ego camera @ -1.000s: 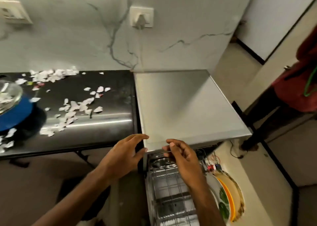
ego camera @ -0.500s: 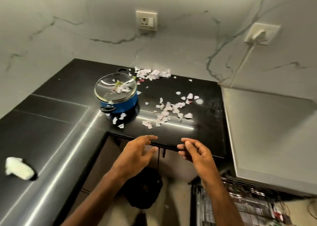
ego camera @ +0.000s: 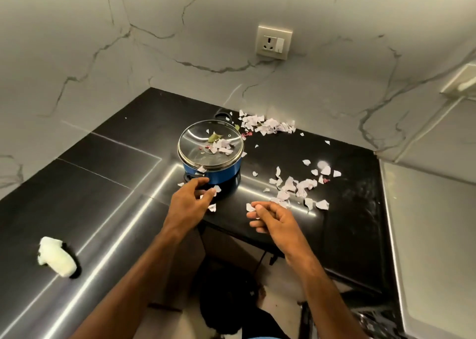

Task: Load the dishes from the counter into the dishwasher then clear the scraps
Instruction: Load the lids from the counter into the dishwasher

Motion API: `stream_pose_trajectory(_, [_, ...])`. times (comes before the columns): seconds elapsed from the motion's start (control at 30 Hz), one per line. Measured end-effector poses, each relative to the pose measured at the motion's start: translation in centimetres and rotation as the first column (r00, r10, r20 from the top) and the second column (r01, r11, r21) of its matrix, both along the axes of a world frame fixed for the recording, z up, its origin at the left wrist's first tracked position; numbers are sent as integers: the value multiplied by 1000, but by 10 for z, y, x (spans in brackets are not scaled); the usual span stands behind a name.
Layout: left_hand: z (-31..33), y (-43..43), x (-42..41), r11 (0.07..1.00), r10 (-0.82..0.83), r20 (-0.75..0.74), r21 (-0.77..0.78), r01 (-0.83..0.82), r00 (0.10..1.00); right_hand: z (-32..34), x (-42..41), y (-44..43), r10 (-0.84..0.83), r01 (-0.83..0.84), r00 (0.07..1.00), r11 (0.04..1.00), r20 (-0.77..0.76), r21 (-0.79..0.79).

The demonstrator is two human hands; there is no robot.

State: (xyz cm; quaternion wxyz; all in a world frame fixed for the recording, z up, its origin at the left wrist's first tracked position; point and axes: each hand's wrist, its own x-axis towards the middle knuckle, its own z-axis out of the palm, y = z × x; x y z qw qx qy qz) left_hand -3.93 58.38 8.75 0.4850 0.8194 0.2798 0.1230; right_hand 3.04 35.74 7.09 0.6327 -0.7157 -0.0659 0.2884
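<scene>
One blue pot (ego camera: 215, 177), glass lid (ego camera: 195, 145) in place, stands on the black counter (ego camera: 103, 184) close to its inner corner. Bearings below are read off a dial centred on the pot, 12 o'clock toward the back wall.

Several pale scraps (ego camera: 220, 147) and one green leaf (ego camera: 213, 137) lie on the lid.

Scraps, further: a heap (ego camera: 268, 127) at 1 o'clock, against the wall; a looser scatter (ego camera: 293, 188) at 4 o'clock; a few single pieces at 6 o'clock, right at the pot's base.

Two hands, both bare.
- Left hand (ego camera: 189, 203), at 7 o'clock: fingers spread, apart from the thumb, holding nothing. The index tip is just beside the pot's near handle (ego camera: 192, 177); whether it touches cannot be told.
- Right hand (ego camera: 274, 219), at 5 o'clock, over the counter's front edge: fingers loosely curled, nothing seen in them, tips just beside one scrap.

One dishwasher (ego camera: 432, 235), flat grey top, at 3 o'clock, set against the counter's right end.

One white lump (ego camera: 56, 257), cloth-like, at 8 o'clock, well apart from the pot on the counter's left run.

One wall socket (ego camera: 274, 42) at 1 o'clock, high on the marbled wall (ego camera: 77, 42). One plugged socket (ego camera: 461, 83) at 2 o'clock, at the frame's edge.
</scene>
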Motion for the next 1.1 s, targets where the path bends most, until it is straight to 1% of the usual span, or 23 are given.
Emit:
stream_pose_trajectory(0.13, [2,29,43,987,145,-80,84,-139,986,-15,46,44,47,-49,998,996,-29,-74])
stream_pose_trajectory(0.23, [-8,47,73,975,179,-218,172,-143,959,-30,91,75,71,-72,997,984,-11,-161])
stream_pose_trajectory(0.3, [-13,50,85,973,178,-307,195,-121,935,-35,118,93,61,-60,998,977,-1,-206])
stream_pose_trajectory(0.37, [-14,47,97,970,187,-342,215,-117,921,-35,143,108,71,-65,997,965,14,-253])
stream_pose_trajectory(0.47, [-15,40,106,954,233,-340,260,-147,911,-37,172,125,96,-66,993,939,72,-339])
stream_pose_trajectory(0.57, [-25,37,105,937,216,-337,334,-98,916,-46,195,140,123,-58,984,908,132,-414])
stream_pose_trajectory(0.67, [-31,33,100,902,228,-309,423,-81,923,-47,206,147,150,-88,982,901,116,-425])
stream_pose_trajectory(0.77, [-33,30,99,893,220,-229,438,-102,948,-43,215,149,165,-100,979,902,122,-421])
stream_pose_trajectory(0.83, [-35,28,99,913,169,-182,400,-84,969,-40,219,148,179,-99,972,901,154,-422])
stream_pose_trajectory(0.9, [-36,22,100,946,113,-103,317,-75,988,-37,223,142,202,-121,966,905,162,-407])
stream_pose_trajectory(0.93, [-37,18,101,957,127,-53,270,-109,990,-36,224,138,212,-140,965,914,154,-380])
stream_pose_trajectory(1.0, [-33,8,102,947,282,22,153,-282,959,-35,225,128,205,-160,970,941,129,-298])
stream_pose_trajectory(1.03, [-31,3,102,921,379,31,79,-381,925,-36,226,123,191,-151,973,953,131,-264])
stream_pose_trajectory(1.1, [-27,-5,105,857,511,-32,-66,-512,859,-37,226,113,175,-138,974,963,145,-232])
